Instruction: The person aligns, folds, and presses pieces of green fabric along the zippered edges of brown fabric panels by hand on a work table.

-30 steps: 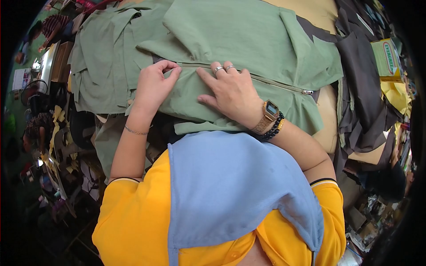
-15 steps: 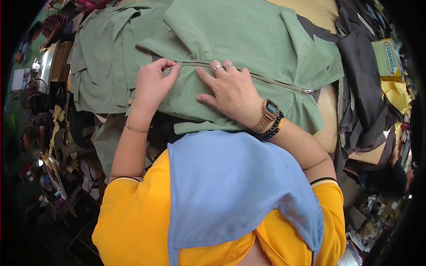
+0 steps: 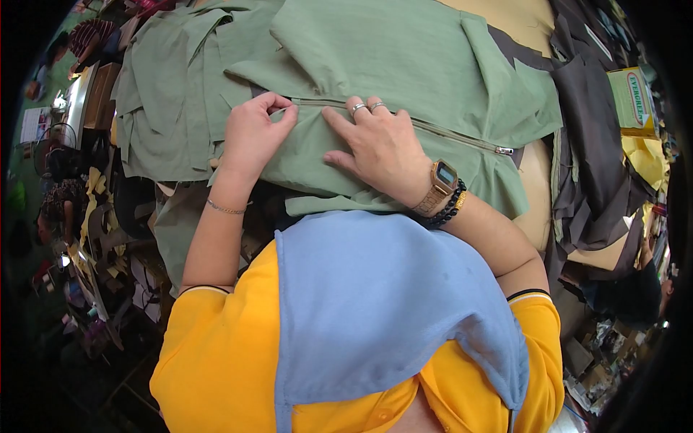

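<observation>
A sage-green garment piece lies spread on the table before me. A closed zipper runs across it, with its metal slider at the right end. At the zipper's left end, my left hand pinches the green fabric between thumb and forefinger. My right hand rests palm down with its fingers apart, the fingertips on the cloth along the zipper. It wears rings, and a watch and beads are on the wrist. The right fingers cover part of the zipper.
More green cloth pieces are piled at the left. Dark brown fabric hangs at the right, beside a green and yellow EVERGREEN box. Tan material shows beneath the garment. Other people are at the far left and the right edge.
The view has shifted very slightly. Both hands keep the same pose on the garment, and the zipper stays closed.
</observation>
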`<control>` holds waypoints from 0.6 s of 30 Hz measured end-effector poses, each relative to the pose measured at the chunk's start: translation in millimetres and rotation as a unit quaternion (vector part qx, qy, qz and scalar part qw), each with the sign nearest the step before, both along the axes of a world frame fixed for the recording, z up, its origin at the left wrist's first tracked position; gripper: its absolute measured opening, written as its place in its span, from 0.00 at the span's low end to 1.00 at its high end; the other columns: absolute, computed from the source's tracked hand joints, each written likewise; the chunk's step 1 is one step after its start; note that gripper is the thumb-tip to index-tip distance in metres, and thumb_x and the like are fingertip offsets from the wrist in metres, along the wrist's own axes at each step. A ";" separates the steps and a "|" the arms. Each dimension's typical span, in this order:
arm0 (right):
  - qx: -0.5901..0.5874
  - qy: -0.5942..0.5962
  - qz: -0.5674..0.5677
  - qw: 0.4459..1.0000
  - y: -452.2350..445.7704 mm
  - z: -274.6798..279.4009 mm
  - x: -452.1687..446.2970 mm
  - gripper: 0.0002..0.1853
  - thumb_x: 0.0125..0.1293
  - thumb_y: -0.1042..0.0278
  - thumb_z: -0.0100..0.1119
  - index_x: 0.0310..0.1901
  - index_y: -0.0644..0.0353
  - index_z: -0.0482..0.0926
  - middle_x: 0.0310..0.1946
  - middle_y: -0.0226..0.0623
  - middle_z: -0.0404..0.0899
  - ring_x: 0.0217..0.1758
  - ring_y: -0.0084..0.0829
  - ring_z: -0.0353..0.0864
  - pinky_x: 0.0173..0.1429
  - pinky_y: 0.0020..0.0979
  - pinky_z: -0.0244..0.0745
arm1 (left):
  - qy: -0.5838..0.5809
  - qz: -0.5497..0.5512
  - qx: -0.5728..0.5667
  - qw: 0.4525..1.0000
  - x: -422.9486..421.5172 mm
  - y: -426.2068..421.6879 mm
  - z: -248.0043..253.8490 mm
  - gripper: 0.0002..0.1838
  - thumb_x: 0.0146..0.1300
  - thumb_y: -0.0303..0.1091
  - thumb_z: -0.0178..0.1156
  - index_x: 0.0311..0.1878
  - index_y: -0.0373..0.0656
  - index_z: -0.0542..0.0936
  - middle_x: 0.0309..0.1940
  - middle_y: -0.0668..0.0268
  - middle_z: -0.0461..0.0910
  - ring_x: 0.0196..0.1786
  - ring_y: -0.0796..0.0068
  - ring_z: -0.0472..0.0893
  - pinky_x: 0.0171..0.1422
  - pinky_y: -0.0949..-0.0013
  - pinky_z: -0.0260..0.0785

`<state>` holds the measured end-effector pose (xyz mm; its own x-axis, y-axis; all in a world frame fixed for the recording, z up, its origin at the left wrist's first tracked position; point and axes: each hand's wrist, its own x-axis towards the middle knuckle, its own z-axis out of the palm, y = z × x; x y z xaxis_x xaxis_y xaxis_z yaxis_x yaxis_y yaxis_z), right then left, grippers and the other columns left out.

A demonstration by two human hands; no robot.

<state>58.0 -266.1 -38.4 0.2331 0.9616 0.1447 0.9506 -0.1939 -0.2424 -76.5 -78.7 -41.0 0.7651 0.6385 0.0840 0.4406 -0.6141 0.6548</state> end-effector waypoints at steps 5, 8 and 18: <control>-0.023 0.006 -0.002 1.000 0.9 2.2 -0.1 0.34 0.65 0.40 0.66 0.67 0.50 0.76 0.62 0.38 0.78 0.64 0.37 0.77 0.46 0.42 0.78 | 0.000 -0.002 -0.010 1.000 0.2 -0.1 0.7 0.14 0.63 0.40 0.69 0.40 0.38 0.87 0.29 0.60 0.87 0.24 0.71 0.79 0.35 0.67 0.72; -0.016 0.002 -0.001 1.000 0.2 1.6 -0.3 0.34 0.65 0.40 0.66 0.67 0.50 0.76 0.62 0.38 0.78 0.64 0.37 0.77 0.46 0.42 0.78 | 0.015 -0.004 -0.001 1.000 -0.7 2.4 -0.4 0.13 0.63 0.40 0.69 0.39 0.38 0.87 0.26 0.59 0.85 0.22 0.70 0.77 0.34 0.66 0.71; -0.013 -0.003 -0.004 1.000 0.2 1.5 -0.6 0.33 0.67 0.40 0.64 0.69 0.47 0.74 0.57 0.39 0.77 0.59 0.39 0.78 0.49 0.43 0.79 | 0.031 0.002 -0.008 0.999 -1.9 2.5 3.3 0.12 0.61 0.39 0.69 0.37 0.38 0.88 0.25 0.63 0.84 0.23 0.75 0.74 0.33 0.69 0.68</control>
<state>57.4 -265.8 -36.9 0.2403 0.9631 0.1214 0.9504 -0.2080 -0.2313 -78.4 -76.2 -37.7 0.7661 0.6422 0.0263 0.4823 -0.6014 0.6369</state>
